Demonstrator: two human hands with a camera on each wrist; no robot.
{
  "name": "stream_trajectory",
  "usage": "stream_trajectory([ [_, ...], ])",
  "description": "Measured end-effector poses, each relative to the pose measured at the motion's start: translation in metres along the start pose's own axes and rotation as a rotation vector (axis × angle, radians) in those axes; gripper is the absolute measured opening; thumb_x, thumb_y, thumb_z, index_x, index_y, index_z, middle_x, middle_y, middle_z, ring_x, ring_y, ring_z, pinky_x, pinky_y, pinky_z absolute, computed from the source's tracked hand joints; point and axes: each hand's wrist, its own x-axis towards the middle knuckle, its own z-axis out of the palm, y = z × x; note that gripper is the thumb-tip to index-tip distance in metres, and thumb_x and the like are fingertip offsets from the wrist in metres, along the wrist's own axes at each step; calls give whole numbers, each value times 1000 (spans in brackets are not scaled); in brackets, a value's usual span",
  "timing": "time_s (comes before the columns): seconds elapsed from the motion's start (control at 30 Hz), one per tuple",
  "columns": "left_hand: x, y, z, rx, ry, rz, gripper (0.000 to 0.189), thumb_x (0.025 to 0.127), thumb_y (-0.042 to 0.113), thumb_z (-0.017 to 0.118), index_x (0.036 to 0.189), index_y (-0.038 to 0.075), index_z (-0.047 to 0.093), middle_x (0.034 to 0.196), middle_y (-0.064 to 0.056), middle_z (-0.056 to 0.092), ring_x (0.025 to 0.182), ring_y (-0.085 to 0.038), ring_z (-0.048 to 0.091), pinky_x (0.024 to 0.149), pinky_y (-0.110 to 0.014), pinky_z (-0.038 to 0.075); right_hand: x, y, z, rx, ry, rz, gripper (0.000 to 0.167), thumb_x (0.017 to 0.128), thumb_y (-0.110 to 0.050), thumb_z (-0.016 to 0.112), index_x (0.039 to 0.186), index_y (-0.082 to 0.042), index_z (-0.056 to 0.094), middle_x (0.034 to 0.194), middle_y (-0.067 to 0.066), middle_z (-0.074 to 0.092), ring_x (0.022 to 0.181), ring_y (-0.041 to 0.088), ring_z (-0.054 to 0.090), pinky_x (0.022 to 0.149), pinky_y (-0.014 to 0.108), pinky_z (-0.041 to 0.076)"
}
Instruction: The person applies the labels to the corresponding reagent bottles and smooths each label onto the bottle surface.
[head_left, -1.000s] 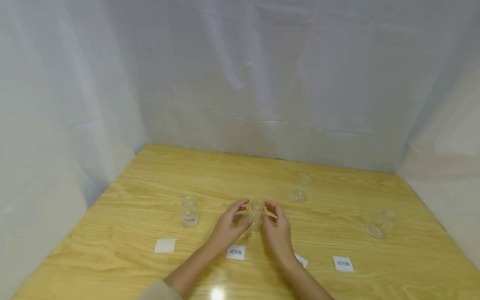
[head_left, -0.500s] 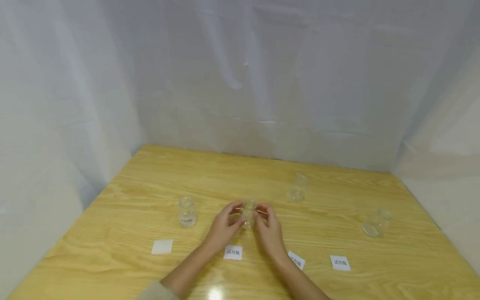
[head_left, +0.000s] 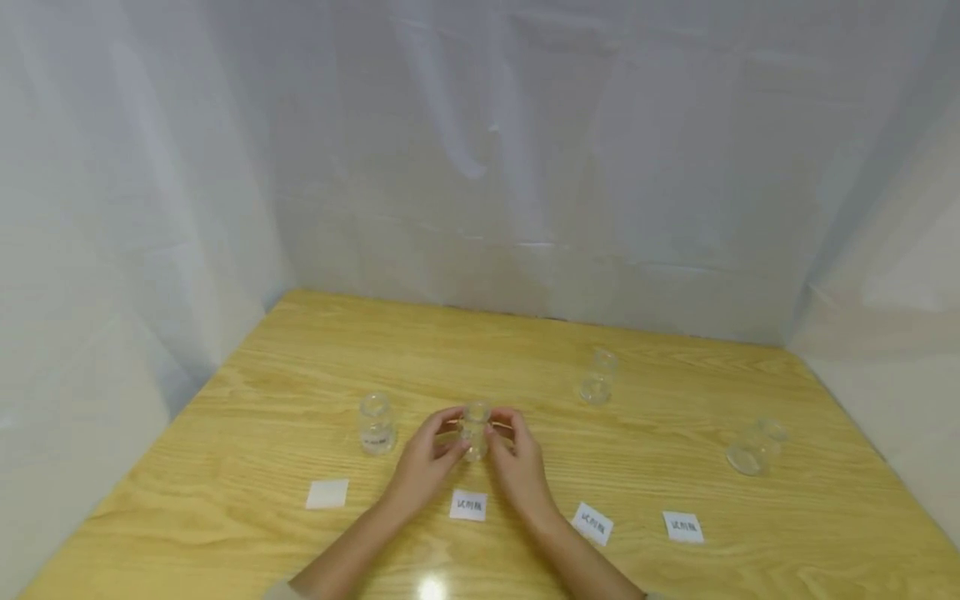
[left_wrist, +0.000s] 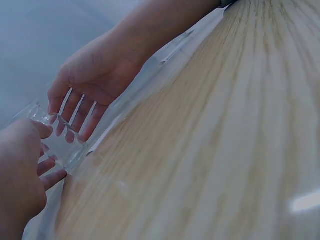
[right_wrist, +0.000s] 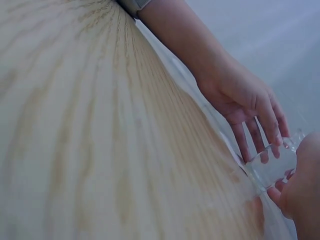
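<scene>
A small clear glass bottle (head_left: 476, 431) stands upright between my two hands at the middle of the table. My left hand (head_left: 424, 461) grips it from the left, thumb at the near side and fingers curled behind. From the right, my right hand (head_left: 519, 463) grips the same bottle in a mirrored way. Both wrist views show the glass (left_wrist: 62, 145) held between the fingers of the two hands, its base close to the wood. Just in front of the hands lies a white paper label (head_left: 468, 505) with handwritten characters.
Left of the hands stands another glass bottle (head_left: 377, 425) bearing a label. A bottle at the back (head_left: 598, 379) and one at the right (head_left: 756, 447) also stand there. A blank paper (head_left: 327, 493) and written labels (head_left: 592, 523) lie along the front. White sheeting (head_left: 480, 167) surrounds the table.
Both hands have moved left with the bottle between them, closing in around it. It is now nearer the labelled bottle. The slanted label at the right has come fully out from behind the right forearm.
</scene>
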Motion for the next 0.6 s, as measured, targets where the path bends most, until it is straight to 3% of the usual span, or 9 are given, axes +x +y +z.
stream_trajectory([
  [0.1,-2,-1,-4,-9,1,-1,45,86,3,62,128,0,45,128,-15,47,114,-33,46,87,-31,45,-1,-4,4,20,-3,25,25,93,-6,52,116,2,51,115,20,55,103,34,55,82,39,48],
  [0.27,-4,1,-8,-9,3,0,45,86,3,62,128,-2,45,129,-18,46,114,-35,45,88,-34,45,-6,-30,6,28,-17,49,24,92,-1,50,114,7,50,115,24,54,104,38,53,83,41,47],
  [0.43,-4,1,-8,11,9,3,46,86,3,63,128,-1,45,128,-17,47,114,-35,46,88,-36,45,-4,-16,7,-4,-12,54,26,93,-9,51,117,2,51,116,18,55,106,32,53,85,37,47],
  [0.6,-6,0,-9,63,58,40,46,84,-1,64,126,-1,46,124,-16,49,111,-33,48,88,-38,45,-2,-12,2,9,26,79,26,91,-3,53,116,4,51,117,20,54,108,33,51,87,40,45],
])
